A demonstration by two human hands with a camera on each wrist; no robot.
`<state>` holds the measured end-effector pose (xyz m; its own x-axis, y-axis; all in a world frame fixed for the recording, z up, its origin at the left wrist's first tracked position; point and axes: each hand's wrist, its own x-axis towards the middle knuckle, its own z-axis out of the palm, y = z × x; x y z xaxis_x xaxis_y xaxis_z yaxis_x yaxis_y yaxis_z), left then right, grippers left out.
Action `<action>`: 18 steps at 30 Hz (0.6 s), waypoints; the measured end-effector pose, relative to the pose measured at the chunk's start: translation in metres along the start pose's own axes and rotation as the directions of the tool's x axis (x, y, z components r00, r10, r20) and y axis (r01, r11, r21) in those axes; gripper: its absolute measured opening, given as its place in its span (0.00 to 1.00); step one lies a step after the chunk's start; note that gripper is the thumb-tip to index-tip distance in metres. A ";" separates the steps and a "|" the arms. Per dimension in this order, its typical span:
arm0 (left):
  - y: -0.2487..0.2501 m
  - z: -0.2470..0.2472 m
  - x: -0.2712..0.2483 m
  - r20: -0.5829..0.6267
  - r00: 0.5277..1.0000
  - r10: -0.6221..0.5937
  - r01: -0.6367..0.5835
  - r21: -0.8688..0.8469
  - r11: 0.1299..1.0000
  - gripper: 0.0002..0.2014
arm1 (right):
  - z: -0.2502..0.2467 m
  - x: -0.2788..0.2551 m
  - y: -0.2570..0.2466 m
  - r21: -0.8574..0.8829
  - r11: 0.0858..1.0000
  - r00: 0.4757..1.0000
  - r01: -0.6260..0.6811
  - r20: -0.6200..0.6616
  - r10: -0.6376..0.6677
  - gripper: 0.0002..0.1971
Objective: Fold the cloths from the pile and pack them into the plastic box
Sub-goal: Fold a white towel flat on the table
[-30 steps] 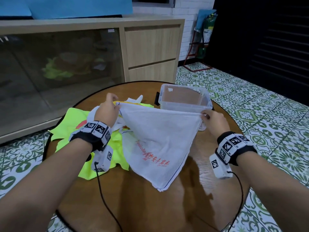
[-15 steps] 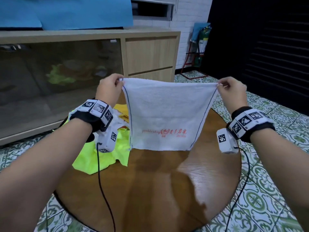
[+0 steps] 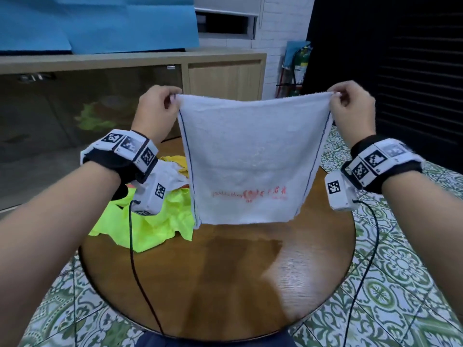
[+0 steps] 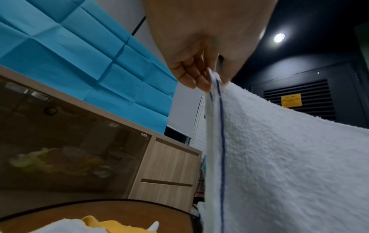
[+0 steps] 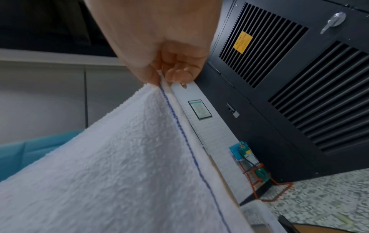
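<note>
Left hand (image 3: 157, 106): thumb and fingers pinching the top left corner of the white towel (image 3: 250, 161).
Right hand (image 3: 350, 106): pinching the top right corner in the same way.
White towel: hanging flat between the hands, top edge nearly taut, blue stripe down each side, red print near the lower hem; lower hem clear of the surface (image 3: 225, 284).
Pile (image 3: 150, 221): neon yellow cloth with yellow and white pieces, heaped on the left part of the surface, beside and behind the towel.
Plastic box: not seen from the head view; presumably behind the towel.
Step in hand: towel spread for its first fold, by my reckoning; nothing seen packed.
Next move: likely lowering it onto the surface, or bringing the two corners together, edges kept aligned.
Backdrop: wooden cabinet (image 3: 225, 78) with a glass front.
</note>
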<state>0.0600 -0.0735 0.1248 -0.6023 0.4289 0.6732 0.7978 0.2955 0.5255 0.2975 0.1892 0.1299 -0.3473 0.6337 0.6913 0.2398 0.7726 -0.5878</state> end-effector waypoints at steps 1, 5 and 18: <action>-0.003 0.003 0.001 0.043 0.999 -0.004 0.003 0.027 1.000 0.15 | 0.005 0.000 0.004 -0.029 1.000 0.999 -0.007 0.035 0.008 0.13; -0.027 0.022 -0.004 0.155 0.982 -0.109 0.090 0.127 0.988 0.14 | 0.030 -0.009 0.020 -0.103 0.993 0.991 -0.060 0.110 0.072 0.12; -0.001 0.016 -0.025 0.106 0.977 -0.183 0.201 -0.196 0.960 0.02 | 0.017 -0.032 0.007 0.108 0.979 0.976 -0.170 0.159 0.152 0.11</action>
<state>0.0747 -0.0710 0.0996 -0.7319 0.4554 0.5069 0.6396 0.2023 0.7417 0.2949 0.1738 0.0965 -0.4464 0.7295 0.5183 0.1960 0.6448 -0.7388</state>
